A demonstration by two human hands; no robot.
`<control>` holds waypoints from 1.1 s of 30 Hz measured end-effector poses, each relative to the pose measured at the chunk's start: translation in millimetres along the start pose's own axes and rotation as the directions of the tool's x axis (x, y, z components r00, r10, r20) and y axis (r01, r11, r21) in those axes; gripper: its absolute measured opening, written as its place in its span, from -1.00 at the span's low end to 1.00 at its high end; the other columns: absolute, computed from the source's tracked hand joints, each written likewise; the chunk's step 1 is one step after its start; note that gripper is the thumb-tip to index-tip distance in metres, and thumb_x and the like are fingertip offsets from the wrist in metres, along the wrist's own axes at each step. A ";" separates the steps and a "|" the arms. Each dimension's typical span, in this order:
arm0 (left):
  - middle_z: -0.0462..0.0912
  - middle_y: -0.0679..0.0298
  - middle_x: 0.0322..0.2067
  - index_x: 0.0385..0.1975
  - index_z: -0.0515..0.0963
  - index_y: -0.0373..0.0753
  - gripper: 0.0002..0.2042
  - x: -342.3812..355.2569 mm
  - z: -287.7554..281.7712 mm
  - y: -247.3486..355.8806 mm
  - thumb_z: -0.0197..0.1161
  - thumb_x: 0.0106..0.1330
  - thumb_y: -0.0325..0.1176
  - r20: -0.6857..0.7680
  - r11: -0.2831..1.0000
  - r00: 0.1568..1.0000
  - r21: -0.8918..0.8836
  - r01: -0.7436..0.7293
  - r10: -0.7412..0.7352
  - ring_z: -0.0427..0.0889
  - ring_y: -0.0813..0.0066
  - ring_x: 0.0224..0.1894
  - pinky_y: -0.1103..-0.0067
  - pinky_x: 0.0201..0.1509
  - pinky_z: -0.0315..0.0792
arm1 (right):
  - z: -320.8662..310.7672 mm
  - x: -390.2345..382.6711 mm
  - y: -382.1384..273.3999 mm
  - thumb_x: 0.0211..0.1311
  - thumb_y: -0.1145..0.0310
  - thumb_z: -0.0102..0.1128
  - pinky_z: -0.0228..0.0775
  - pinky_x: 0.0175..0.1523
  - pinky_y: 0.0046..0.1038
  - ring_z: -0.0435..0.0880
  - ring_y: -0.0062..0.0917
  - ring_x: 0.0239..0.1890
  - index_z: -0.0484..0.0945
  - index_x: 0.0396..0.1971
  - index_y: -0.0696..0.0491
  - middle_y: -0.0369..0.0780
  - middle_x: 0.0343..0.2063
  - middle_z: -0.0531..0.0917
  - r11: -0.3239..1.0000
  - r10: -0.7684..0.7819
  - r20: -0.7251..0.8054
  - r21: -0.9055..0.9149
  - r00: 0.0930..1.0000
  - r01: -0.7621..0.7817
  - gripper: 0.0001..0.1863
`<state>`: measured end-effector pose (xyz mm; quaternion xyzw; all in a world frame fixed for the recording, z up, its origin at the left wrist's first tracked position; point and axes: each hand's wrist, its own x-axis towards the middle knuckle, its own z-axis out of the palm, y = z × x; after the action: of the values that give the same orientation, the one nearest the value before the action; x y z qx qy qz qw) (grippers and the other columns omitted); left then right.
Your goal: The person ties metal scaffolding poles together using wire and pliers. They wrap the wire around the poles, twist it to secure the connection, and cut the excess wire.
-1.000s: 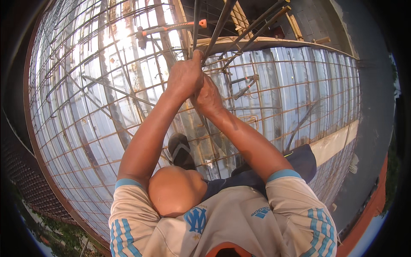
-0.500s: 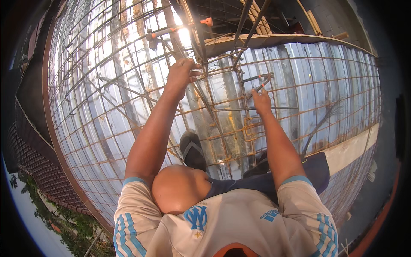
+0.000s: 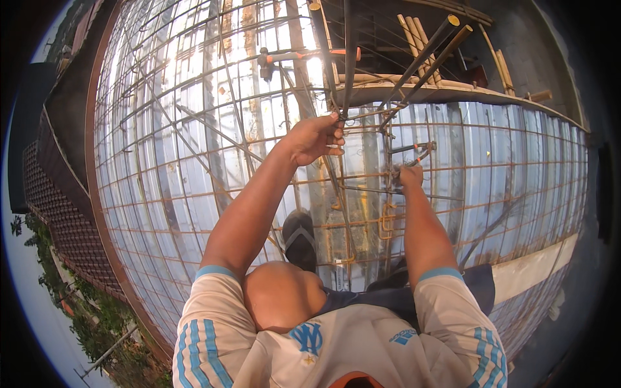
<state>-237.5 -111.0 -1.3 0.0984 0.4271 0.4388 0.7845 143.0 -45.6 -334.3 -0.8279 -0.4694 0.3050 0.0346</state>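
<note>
My left hand (image 3: 314, 139) is raised to the foot of the steel bars (image 3: 350, 61) that rise from the rebar mesh (image 3: 246, 169). Its fingers are bent and drawn together at a joint where thin wire loops show; what lies between the fingertips is too small to make out. Lower and to the right, my right hand (image 3: 413, 176) is closed round one handle of a pair of pincers (image 3: 425, 154). The pincers' two handles are spread, with the jaws pointing away to the right. Wrapped by the fingers, the handle's end is partly hidden.
A hammer (image 3: 304, 56) with an orange-and-black handle lies across the mesh at the top. Bent rusty stirrups (image 3: 386, 221) are near my shoe (image 3: 299, 238). Corrugated metal sheeting (image 3: 491, 168) lies under the mesh. Beyond a plank edge (image 3: 446, 94), bamboo poles (image 3: 420, 48) stand over a drop.
The view has shifted, so the mesh, hammer and bars appear lower and farther right. My left fingers have come closer to the bars' foot. My right hand stays at the pincers.
</note>
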 end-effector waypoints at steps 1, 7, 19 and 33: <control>0.48 0.38 -0.50 -0.36 0.44 -0.17 -0.75 -7.9 -7.7 -2.1 0.07 0.38 -0.12 -0.041 1.000 0.999 0.000 -0.005 0.005 0.51 0.47 -0.34 0.38 -0.11 0.43 | 4.4 -35.8 -21.6 0.15 -0.02 0.18 0.48 -0.46 -0.18 0.65 -0.35 -0.45 0.49 -0.15 0.20 -0.10 -0.44 0.64 0.998 -0.038 -0.057 0.046 0.998 0.041 -0.46; 0.45 0.39 -0.49 -0.39 0.43 -0.13 -0.81 -7.6 -21.4 -9.0 0.15 0.32 -0.16 -0.061 0.988 0.997 0.149 -0.040 0.050 0.48 0.50 -0.32 0.40 -0.06 0.39 | -85.6 -105.1 -110.9 0.16 0.17 0.11 0.51 -0.53 -0.18 0.66 -0.36 -0.59 0.58 -0.40 0.21 -0.10 -0.56 0.67 0.999 0.041 0.323 0.003 0.946 -0.044 -0.65; 0.57 0.22 -0.48 -0.35 0.55 -0.36 -0.68 -10.6 -6.0 -3.0 0.10 0.32 -0.16 -0.137 0.658 0.925 0.740 -0.143 0.355 0.51 0.50 -0.37 0.51 -0.15 0.36 | -104.3 -121.2 -131.9 0.11 0.35 0.02 -0.01 -0.70 -0.46 0.22 -0.61 -0.78 0.38 -0.46 0.05 -0.34 -0.75 0.25 0.561 0.278 0.409 0.665 0.869 -0.492 -0.90; 0.55 0.23 -0.37 -0.22 0.48 -0.30 -0.57 -12.9 -12.8 -14.3 0.10 0.31 0.03 -0.123 0.840 0.980 0.539 -0.064 0.154 0.51 0.49 -0.30 0.52 -0.13 0.42 | -202.1 -165.7 -109.7 0.21 0.43 -0.03 -0.02 -0.77 -0.58 0.14 -0.71 -0.83 0.37 -0.01 0.11 -0.41 -0.78 0.20 0.783 -0.066 0.715 0.469 0.696 -0.408 -0.67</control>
<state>-241.8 -132.4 -9.2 0.3004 0.5878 0.3537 0.6626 106.8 -70.5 -54.3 -0.6371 -0.2416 0.7272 0.0828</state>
